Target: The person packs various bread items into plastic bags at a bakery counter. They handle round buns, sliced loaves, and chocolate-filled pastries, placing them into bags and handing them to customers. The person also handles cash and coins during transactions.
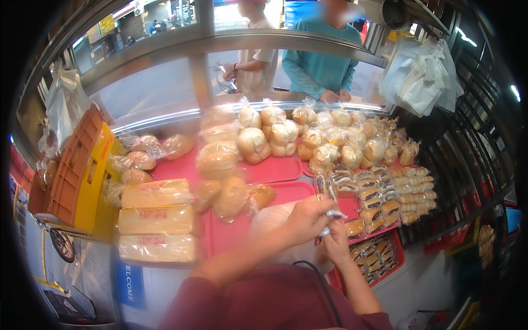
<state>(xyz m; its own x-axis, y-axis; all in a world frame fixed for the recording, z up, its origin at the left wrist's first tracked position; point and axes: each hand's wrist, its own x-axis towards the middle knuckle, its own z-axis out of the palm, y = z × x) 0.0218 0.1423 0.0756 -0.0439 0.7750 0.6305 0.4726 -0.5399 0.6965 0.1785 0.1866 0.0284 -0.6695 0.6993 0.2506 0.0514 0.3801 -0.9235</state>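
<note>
Both of my hands meet just in front of my body, above the near edge of the bread display. My left hand (310, 215) pinches a gathered end of a translucent white plastic bag (270, 220). Right below it, my right hand (336, 243) grips the same bag by its bunched plastic. The bag hangs beneath my forearms, and its contents cannot be made out. Beyond my hands are pink trays (293, 189) and wrapped rolls with dark filling (371, 194). Bagged loaves (231, 198) lie to the left of my hands.
Long wrapped loaves (156, 220) are stacked at left, beside a yellow crate (97, 177). Bagged buns (284, 136) line the back, below a glass front. Two people stand outside, one in a teal shirt (317, 62). Plastic bags (425, 78) hang at right above a dark rack (462, 165).
</note>
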